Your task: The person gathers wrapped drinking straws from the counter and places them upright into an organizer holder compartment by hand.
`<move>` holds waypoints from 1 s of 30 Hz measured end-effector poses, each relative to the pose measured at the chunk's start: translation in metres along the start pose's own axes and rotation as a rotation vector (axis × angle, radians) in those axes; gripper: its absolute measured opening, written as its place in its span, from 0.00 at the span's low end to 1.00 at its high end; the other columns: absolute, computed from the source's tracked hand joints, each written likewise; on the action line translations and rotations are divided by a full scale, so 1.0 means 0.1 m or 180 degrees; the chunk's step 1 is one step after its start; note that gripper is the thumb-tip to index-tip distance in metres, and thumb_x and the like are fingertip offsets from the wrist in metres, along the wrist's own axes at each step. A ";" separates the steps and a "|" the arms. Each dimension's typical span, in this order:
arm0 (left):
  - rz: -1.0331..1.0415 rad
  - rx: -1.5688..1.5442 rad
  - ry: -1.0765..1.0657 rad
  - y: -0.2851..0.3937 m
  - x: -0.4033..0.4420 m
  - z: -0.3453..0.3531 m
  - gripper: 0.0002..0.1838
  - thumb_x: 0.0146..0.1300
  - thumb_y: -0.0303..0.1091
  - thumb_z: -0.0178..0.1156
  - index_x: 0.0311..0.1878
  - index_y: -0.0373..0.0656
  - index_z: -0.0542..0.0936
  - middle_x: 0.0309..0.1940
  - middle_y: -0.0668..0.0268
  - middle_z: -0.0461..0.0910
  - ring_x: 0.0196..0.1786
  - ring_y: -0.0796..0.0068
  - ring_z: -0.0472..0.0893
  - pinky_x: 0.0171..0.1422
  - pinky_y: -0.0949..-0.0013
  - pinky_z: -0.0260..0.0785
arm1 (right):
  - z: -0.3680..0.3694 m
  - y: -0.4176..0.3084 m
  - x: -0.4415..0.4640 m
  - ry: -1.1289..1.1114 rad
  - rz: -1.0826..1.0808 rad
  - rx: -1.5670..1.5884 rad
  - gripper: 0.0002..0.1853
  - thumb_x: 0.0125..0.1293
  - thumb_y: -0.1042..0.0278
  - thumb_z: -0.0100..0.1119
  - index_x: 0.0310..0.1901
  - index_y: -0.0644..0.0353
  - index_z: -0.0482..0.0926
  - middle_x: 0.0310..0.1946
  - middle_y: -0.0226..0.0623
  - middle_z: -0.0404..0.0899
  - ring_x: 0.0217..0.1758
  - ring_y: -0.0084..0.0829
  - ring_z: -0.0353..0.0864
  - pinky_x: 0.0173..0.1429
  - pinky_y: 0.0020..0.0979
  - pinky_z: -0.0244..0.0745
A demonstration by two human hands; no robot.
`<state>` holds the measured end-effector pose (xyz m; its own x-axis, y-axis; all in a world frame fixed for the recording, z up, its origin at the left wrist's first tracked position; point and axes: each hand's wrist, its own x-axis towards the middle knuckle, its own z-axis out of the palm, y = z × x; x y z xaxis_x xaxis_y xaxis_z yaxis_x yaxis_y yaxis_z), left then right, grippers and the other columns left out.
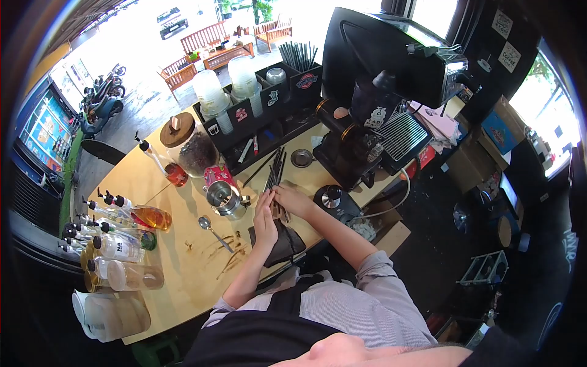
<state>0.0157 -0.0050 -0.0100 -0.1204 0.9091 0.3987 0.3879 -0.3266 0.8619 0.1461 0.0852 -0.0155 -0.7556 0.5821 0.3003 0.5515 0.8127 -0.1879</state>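
Note:
A loose bundle of thin black straws (278, 170) lies at the middle of the wooden counter, its ends fanning out past my fingers. My right hand (293, 200) is closed over the bundle from the right. From the left, my left hand (265, 221) presses against the same straws, fingers together and fingertips touching the right hand. Below my hands a dark folded cloth (284, 241) hangs near the counter's edge. A steel pitcher (224, 199) stands left of the hands. Nearer me lies a metal spoon (214, 232), beside brown smears on the wood.
Several pump bottles (119, 248) and a lidded plastic pitcher (110, 315) crowd the left side. A glass jar (189, 147) stands behind the steel pitcher. Along the back runs a black organizer (263, 116) with cups and more straws. A coffee grinder (345, 147) and tamper (331, 196) stand right.

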 end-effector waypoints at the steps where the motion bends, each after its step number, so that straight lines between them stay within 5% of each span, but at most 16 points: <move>1: 0.0010 0.0000 0.0000 0.01 0.01 0.00 0.27 0.75 0.45 0.30 0.60 0.39 0.73 0.64 0.52 0.67 0.71 0.53 0.60 0.74 0.58 0.48 | 0.01 0.00 0.00 0.0008 0.0000 -0.0007 0.13 0.58 0.70 0.51 0.42 0.65 0.77 0.45 0.35 0.72 0.52 0.34 0.71 0.55 0.31 0.73; 10: 0.0278 -0.0050 0.0047 0.17 0.09 -0.04 0.28 0.75 0.44 0.28 0.59 0.35 0.73 0.63 0.53 0.68 0.71 0.55 0.60 0.74 0.59 0.48 | -0.09 -0.08 -0.09 0.0226 -0.0263 -0.0838 0.15 0.59 0.67 0.50 0.47 0.56 0.77 0.45 0.27 0.74 0.49 0.27 0.72 0.48 0.28 0.68; 16: 0.0667 -0.0210 0.0207 0.46 0.25 -0.17 0.27 0.75 0.42 0.29 0.58 0.34 0.74 0.62 0.53 0.70 0.70 0.53 0.61 0.74 0.58 0.49 | -0.21 -0.05 -0.03 0.0964 -0.0348 -0.0229 0.15 0.56 0.70 0.52 0.46 0.56 0.74 0.44 0.29 0.75 0.45 0.30 0.72 0.48 0.31 0.69; 20: 0.0974 -0.0173 0.0455 0.61 0.40 -0.26 0.27 0.75 0.42 0.29 0.57 0.33 0.74 0.60 0.54 0.72 0.70 0.54 0.63 0.73 0.57 0.50 | -0.49 -0.14 0.05 0.1609 0.0320 0.0995 0.13 0.59 0.75 0.55 0.47 0.61 0.74 0.40 0.36 0.77 0.43 0.35 0.77 0.47 0.34 0.73; 21: 0.0916 -0.0119 0.0411 0.62 0.44 -0.26 0.28 0.75 0.42 0.29 0.57 0.32 0.74 0.60 0.54 0.72 0.70 0.55 0.63 0.73 0.58 0.50 | -0.59 -0.19 0.08 0.1752 0.0786 0.1530 0.12 0.61 0.76 0.55 0.47 0.62 0.74 0.38 0.39 0.79 0.42 0.36 0.79 0.47 0.34 0.74; 24: 0.0634 -0.0075 0.0224 0.58 0.51 -0.26 0.29 0.75 0.44 0.29 0.58 0.32 0.73 0.60 0.55 0.72 0.68 0.57 0.65 0.72 0.61 0.51 | -0.74 -0.21 0.13 0.2651 0.0477 0.2004 0.10 0.68 0.79 0.49 0.49 0.68 0.72 0.36 0.40 0.78 0.41 0.29 0.81 0.48 0.25 0.73; 28: -0.0170 -0.0911 -0.0260 0.33 0.49 -0.13 0.30 0.75 0.48 0.29 0.62 0.34 0.70 0.61 0.57 0.72 0.66 0.61 0.68 0.71 0.65 0.54 | -1.08 -0.21 0.12 0.2484 0.1161 0.2892 0.09 0.69 0.77 0.49 0.49 0.68 0.72 0.33 0.37 0.81 0.39 0.23 0.81 0.47 0.23 0.73; 30: -0.0764 -0.1733 -0.0248 0.16 0.41 0.04 0.29 0.75 0.48 0.28 0.63 0.38 0.69 0.62 0.60 0.71 0.66 0.64 0.68 0.70 0.65 0.55 | -1.40 -0.26 0.05 0.1978 0.1750 0.2275 0.09 0.70 0.73 0.49 0.47 0.67 0.72 0.30 0.36 0.82 0.37 0.22 0.81 0.45 0.24 0.72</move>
<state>0.0203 0.0282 0.0187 -0.0715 0.9834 0.1666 -0.1683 -0.1765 0.9698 0.1779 0.0640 0.1222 -0.0482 0.9191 0.3911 0.2748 0.3887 -0.8795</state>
